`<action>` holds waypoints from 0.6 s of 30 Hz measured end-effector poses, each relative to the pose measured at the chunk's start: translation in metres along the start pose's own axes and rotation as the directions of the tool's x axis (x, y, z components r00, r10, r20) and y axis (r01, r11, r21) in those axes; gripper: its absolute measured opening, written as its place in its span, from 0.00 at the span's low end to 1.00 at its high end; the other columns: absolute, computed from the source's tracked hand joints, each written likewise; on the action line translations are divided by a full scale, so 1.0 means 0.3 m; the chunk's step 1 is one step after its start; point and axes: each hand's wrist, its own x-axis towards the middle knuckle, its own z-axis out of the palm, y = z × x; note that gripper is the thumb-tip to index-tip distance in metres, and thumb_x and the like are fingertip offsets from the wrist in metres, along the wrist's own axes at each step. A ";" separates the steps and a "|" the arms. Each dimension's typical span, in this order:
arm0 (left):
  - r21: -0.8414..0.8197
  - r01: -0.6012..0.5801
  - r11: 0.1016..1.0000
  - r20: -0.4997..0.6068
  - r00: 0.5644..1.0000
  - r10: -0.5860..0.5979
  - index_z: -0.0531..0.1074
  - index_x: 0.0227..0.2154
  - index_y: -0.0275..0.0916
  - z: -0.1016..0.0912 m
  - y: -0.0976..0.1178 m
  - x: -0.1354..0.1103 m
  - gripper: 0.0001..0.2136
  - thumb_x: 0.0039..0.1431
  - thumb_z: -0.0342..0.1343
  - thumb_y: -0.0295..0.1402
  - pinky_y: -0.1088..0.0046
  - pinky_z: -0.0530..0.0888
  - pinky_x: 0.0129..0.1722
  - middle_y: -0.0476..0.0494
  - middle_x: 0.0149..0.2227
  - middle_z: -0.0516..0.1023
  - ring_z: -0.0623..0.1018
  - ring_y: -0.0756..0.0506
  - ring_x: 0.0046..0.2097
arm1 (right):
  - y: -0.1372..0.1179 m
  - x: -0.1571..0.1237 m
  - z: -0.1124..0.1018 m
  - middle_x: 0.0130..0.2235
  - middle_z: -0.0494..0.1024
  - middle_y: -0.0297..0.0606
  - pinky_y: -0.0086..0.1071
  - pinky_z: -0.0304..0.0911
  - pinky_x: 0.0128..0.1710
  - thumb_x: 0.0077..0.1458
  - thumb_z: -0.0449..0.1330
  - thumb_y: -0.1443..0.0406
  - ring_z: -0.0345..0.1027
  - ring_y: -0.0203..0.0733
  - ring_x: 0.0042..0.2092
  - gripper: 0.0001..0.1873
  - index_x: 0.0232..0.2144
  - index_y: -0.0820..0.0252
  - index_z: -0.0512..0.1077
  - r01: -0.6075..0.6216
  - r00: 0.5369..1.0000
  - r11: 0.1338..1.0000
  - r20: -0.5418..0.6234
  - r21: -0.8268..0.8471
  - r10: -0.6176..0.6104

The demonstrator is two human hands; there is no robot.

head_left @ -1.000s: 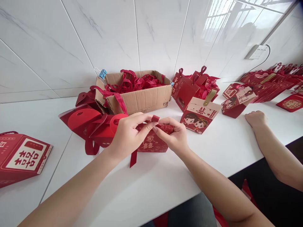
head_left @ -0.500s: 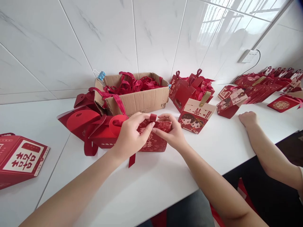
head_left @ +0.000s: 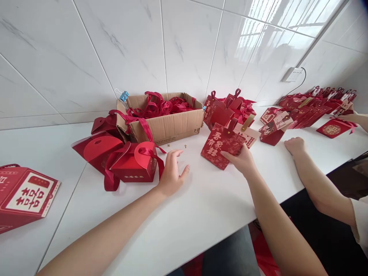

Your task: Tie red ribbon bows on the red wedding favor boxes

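Observation:
My right hand (head_left: 244, 161) grips the lower corner of a small red gift box (head_left: 220, 147) with gold characters, holding it tilted over the white table (head_left: 201, 214), right of centre. My left hand (head_left: 171, 172) hovers open above the table, fingers spread, holding nothing. It is just right of a red gift box with round flaps and a ribbon (head_left: 133, 165). Two tiny gold studs (head_left: 185, 146) lie on the table between my hands, in front of the cardboard box.
A cardboard box (head_left: 169, 124) full of red ribbons stands at the back, against the tiled wall. Red boxes lie left of it, and a larger one (head_left: 25, 193) at the far left. More red boxes crowd the right. Another person's fist (head_left: 294, 145) rests there.
Both hands were pinching the top of the red box at centre. Now my right hand has carried it right and tilted it, and my left hand has let go and opened.

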 end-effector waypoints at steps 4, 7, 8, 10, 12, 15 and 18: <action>-0.053 0.081 0.995 0.054 0.995 -0.078 0.56 0.53 0.43 0.009 -0.009 -0.009 0.21 0.57 0.53 0.29 0.60 0.73 0.45 0.37 0.53 0.64 0.70 0.42 0.51 | 0.046 0.054 -0.051 0.48 0.76 0.45 0.52 0.70 0.47 0.35 0.71 0.56 0.73 0.56 0.48 0.34 0.45 0.55 0.66 -0.049 0.989 0.998 -0.143 -0.030 0.044; -0.067 0.080 0.995 0.063 0.995 -0.075 0.57 0.52 0.42 0.000 -0.008 -0.002 0.21 0.57 0.53 0.29 0.61 0.73 0.44 0.37 0.51 0.65 0.71 0.43 0.50 | 0.069 0.084 -0.089 0.48 0.76 0.46 0.51 0.69 0.48 0.33 0.71 0.55 0.72 0.56 0.48 0.36 0.45 0.55 0.65 -0.083 0.964 0.995 -0.257 -0.050 0.067; -0.074 0.080 0.994 0.066 0.995 -0.075 0.57 0.52 0.42 0.000 -0.009 -0.002 0.20 0.57 0.53 0.29 0.61 0.73 0.44 0.38 0.51 0.66 0.71 0.43 0.51 | 0.074 0.095 -0.099 0.48 0.76 0.46 0.51 0.69 0.48 0.33 0.71 0.55 0.72 0.56 0.48 0.36 0.46 0.55 0.64 -0.097 0.955 0.993 -0.286 -0.064 0.075; -0.093 0.081 0.992 0.073 0.995 -0.074 0.58 0.51 0.42 0.006 -0.014 -0.006 0.19 0.57 0.53 0.29 0.62 0.73 0.44 0.38 0.50 0.67 0.71 0.43 0.51 | 0.082 0.113 -0.112 0.48 0.75 0.47 0.52 0.68 0.49 0.32 0.71 0.55 0.71 0.57 0.48 0.36 0.45 0.55 0.64 -0.124 0.940 0.988 -0.330 -0.093 0.087; -0.121 0.084 0.989 0.070 0.995 -0.076 0.59 0.50 0.42 0.016 -0.014 -0.008 0.18 0.57 0.53 0.30 0.64 0.73 0.43 0.38 0.50 0.68 0.72 0.44 0.49 | 0.084 0.124 -0.115 0.48 0.74 0.49 0.54 0.67 0.49 0.32 0.71 0.55 0.70 0.59 0.48 0.37 0.46 0.57 0.64 -0.134 0.930 0.985 -0.357 -0.107 0.088; -0.170 0.083 0.982 0.033 0.996 -0.078 0.60 0.49 0.40 -0.003 0.025 0.016 0.15 0.59 0.52 0.31 0.66 0.74 0.40 0.37 0.48 0.69 0.73 0.45 0.47 | 0.060 0.116 -0.113 0.50 0.72 0.52 0.53 0.66 0.51 0.33 0.71 0.56 0.69 0.58 0.50 0.43 0.51 0.62 0.61 -0.101 0.919 0.989 -0.390 -0.112 0.050; -0.280 0.027 0.960 -0.099 0.993 -0.057 0.63 0.46 0.40 -0.127 0.133 0.084 0.12 0.60 0.52 0.33 0.67 0.74 0.40 0.40 0.46 0.70 0.74 0.46 0.46 | -0.011 0.082 -0.147 0.56 0.65 0.56 0.51 0.62 0.54 0.39 0.69 0.54 0.63 0.58 0.55 0.47 0.58 0.64 0.56 0.078 0.848 0.980 -0.505 -0.183 -0.162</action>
